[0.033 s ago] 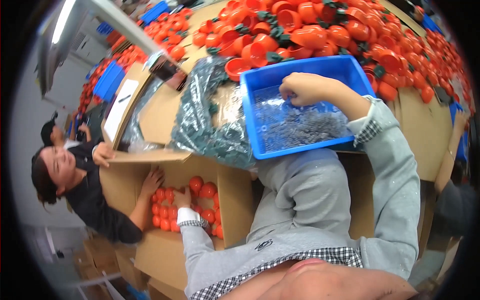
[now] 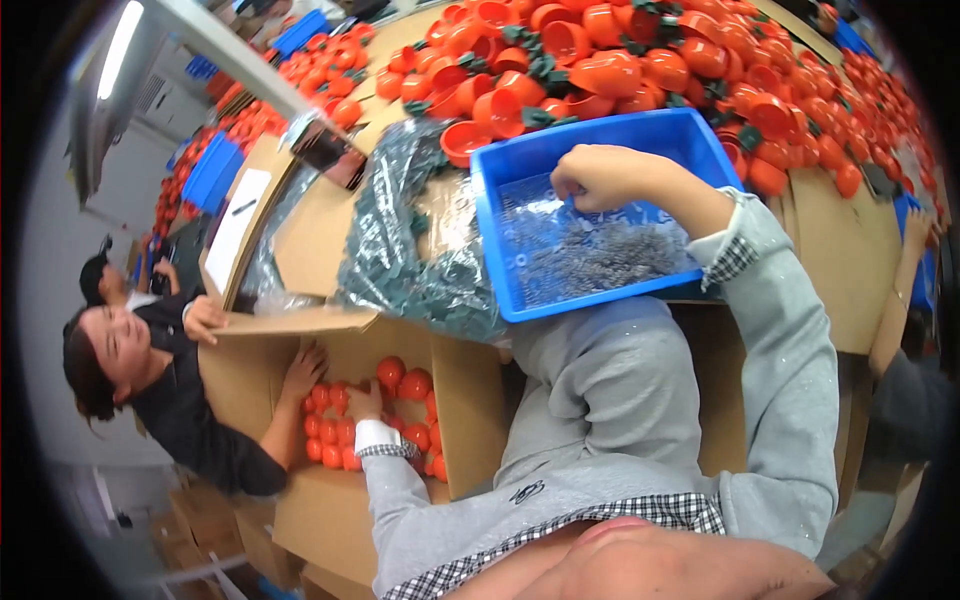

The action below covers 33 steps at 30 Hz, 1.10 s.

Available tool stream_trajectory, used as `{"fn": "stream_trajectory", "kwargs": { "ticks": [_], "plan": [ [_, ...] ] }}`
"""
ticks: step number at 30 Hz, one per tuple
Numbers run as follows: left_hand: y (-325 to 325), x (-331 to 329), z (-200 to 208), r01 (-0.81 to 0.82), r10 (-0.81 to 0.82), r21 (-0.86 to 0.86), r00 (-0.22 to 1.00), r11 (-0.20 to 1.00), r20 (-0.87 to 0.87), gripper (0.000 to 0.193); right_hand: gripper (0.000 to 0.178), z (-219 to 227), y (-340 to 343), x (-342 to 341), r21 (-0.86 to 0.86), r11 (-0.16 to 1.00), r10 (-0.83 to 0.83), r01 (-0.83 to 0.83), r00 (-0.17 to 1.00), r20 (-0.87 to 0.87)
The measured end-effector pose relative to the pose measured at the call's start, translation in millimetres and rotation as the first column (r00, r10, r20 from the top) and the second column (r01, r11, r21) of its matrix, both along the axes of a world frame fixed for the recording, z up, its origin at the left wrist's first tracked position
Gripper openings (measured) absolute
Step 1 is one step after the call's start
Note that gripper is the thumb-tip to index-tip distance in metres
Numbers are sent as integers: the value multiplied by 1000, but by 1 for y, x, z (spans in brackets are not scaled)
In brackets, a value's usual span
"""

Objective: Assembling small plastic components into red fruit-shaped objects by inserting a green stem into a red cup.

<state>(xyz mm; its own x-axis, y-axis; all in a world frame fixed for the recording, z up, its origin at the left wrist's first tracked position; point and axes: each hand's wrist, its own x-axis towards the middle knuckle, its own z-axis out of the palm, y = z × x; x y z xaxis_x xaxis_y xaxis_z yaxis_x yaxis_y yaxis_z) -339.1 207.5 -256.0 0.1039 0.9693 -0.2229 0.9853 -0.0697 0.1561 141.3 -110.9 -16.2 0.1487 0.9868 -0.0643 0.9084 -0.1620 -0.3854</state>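
Note:
My right hand (image 2: 605, 178) is closed in a pinch above a blue plastic tray (image 2: 585, 303) that rests by my lap. Whatever its fingers hold is too small or hidden to name. A heap of small grey metal-looking pieces (image 2: 610, 255) covers part of the tray's bottom. My left hand (image 2: 365, 400) reaches down into a cardboard box (image 2: 470, 410). Its thumb and fingers are apart, touching the shiny orange-red round pieces (image 2: 330, 430) that lie there in rows. Part of that hand's grip is hard to see.
Orange-red cups with dark green parts (image 2: 640, 70) are piled across the far table. A clear plastic bag of dark green pieces (image 2: 400, 240) lies left of the tray. Another person's hand (image 2: 305, 370) is inside the box; their other hand (image 2: 205, 318) holds its flap.
The view has shifted slightly. Both my hands keep nearly the same places, the right over the tray and the left in the box.

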Motion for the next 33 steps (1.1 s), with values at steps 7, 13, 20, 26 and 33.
{"fn": "stream_trajectory", "kwargs": {
  "ticks": [7,13,20,26,33],
  "plan": [
    [32,-30,-12,253,-250,70,967,965,-48,56,9,2,5,-2,254,961,-141,109,984,109],
    [-18,3,115,179,416,-595,561,784,716,52,16,6,3,-7,75,994,-77,74,996,37],
    [-108,126,233,810,431,-316,87,493,898,59,14,-15,14,-6,143,982,-128,120,991,43],
    [-167,261,295,870,497,-314,94,380,863,64,17,-9,11,-10,-60,993,-103,105,994,32],
    [-183,348,264,890,415,-236,59,389,908,45,17,11,-2,26,115,974,-152,193,943,-295]
  ]
}}
